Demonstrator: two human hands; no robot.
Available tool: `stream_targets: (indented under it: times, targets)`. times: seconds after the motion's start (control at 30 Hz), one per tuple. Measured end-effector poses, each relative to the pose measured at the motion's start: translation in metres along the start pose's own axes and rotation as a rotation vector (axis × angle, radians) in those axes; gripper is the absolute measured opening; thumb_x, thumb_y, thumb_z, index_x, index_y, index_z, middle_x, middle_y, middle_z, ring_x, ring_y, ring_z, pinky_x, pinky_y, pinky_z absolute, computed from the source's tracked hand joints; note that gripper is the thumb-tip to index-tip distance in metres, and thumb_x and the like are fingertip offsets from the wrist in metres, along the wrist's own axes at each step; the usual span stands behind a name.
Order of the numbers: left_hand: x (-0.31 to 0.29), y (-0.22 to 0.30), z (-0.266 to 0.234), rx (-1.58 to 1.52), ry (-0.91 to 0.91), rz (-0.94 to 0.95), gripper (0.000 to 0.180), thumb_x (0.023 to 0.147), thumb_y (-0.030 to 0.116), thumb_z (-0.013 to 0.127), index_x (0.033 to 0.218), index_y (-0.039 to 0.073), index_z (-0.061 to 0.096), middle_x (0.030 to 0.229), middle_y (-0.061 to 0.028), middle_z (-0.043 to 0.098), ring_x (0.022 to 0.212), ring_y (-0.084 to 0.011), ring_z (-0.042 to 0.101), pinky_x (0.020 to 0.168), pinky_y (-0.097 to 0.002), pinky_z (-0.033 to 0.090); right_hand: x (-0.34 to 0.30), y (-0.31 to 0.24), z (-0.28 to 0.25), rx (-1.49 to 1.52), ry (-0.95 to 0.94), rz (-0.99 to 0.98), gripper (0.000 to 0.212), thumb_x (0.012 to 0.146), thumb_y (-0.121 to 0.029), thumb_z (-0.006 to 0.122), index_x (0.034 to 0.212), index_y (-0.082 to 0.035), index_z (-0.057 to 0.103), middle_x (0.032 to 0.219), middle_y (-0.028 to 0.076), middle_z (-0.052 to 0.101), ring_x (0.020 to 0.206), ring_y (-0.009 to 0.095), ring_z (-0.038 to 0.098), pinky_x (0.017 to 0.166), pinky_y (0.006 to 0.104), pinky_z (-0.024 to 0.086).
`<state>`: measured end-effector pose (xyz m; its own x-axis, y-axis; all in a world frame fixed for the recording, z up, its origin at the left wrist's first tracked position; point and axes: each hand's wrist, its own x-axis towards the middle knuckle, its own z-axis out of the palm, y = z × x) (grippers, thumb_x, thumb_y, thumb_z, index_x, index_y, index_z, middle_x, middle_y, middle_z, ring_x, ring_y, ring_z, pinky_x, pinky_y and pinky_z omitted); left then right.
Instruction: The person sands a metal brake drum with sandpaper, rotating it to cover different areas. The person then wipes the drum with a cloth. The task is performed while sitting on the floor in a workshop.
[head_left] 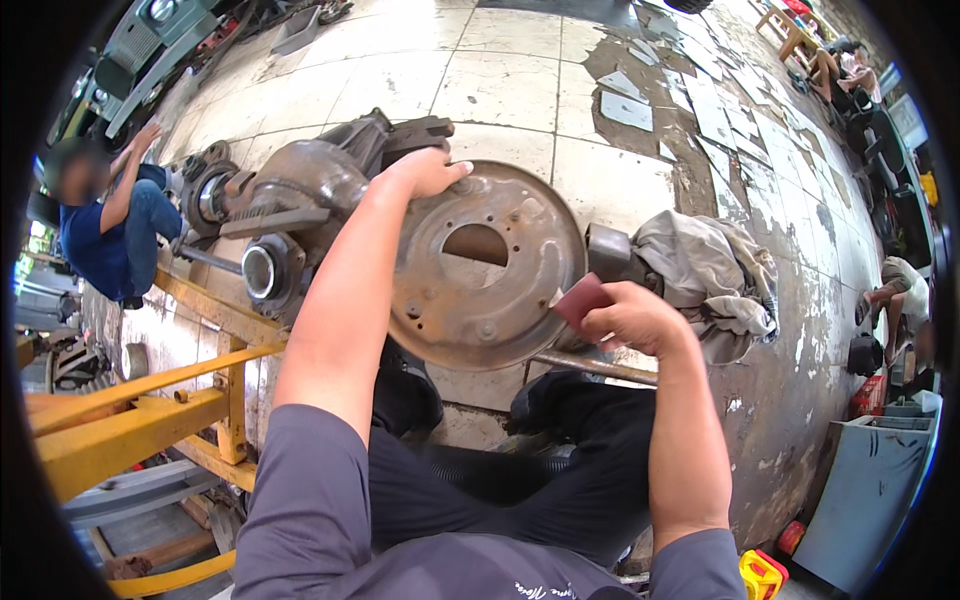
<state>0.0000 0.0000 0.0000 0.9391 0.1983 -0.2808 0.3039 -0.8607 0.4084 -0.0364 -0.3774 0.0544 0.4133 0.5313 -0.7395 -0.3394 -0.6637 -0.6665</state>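
We are sitting on the cracked tiled floor (pixel 520 70) beside a yellow steel stand (pixel 150 400) carrying a rusty axle housing (pixel 310 180). We are gripping the top rim of the round rusty metal backing plate (pixel 480 290) with our left hand (pixel 430 170), fingers curled over it. Our right hand (pixel 630 318) is pinching a small dark red sanding sheet (pixel 582 298) against the plate's right edge.

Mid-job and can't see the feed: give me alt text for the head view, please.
The left hand grips the top edge of a rusty round backing plate on an axle housing, while the right hand presses a reddish abrasive pad to its right rim. A grey rag lies beside it on the cracked tile floor.
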Motion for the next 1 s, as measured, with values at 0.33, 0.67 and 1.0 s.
stream_targets:
  times: [0.33, 0.67, 1.0]
  targets:
    - [0.013, -0.005, 0.008, -0.223, -0.080, -0.049, 0.066, 0.094, 0.059, 0.060, 0.109, -0.004, 0.071, 0.102, -0.0163, 0.071, 0.093, -0.0235, 0.065, 0.086, -0.0379, 0.050, 0.023, 0.008, -0.010, 0.088, 0.019, 0.019, 0.026, 0.077, -0.012, 0.069, 0.101, -0.002, 0.069, 0.084, 0.003, 0.069, 0.072, 0.011, 0.062, 0.066, 0.0269, 0.049]
    - [-0.110, 0.062, -0.087, -0.479, 0.295, -0.037, 0.064, 0.099, 0.053, 0.056, 0.124, -0.006, 0.063, 0.094, -0.0164, 0.071, 0.076, -0.0186, 0.063, 0.063, -0.0342, 0.051, -0.013, -0.001, -0.020, 0.608, 0.385, -0.369, 0.025, 0.082, -0.014, 0.068, 0.104, -0.003, 0.066, 0.085, 0.002, 0.066, 0.070, 0.010, 0.058, 0.057, 0.0251, 0.043]
    - [-0.198, 0.037, 0.023, -0.864, 0.907, -0.466, 0.058, 0.105, 0.045, 0.049, 0.110, -0.010, 0.065, 0.094, -0.0153, 0.067, 0.083, -0.0219, 0.059, 0.076, -0.0386, 0.049, -0.022, 0.002, -0.013, 0.782, 0.637, -0.573, 0.021, 0.079, -0.015, 0.069, 0.098, -0.006, 0.066, 0.083, -0.001, 0.064, 0.069, 0.008, 0.054, 0.058, 0.0252, 0.041]
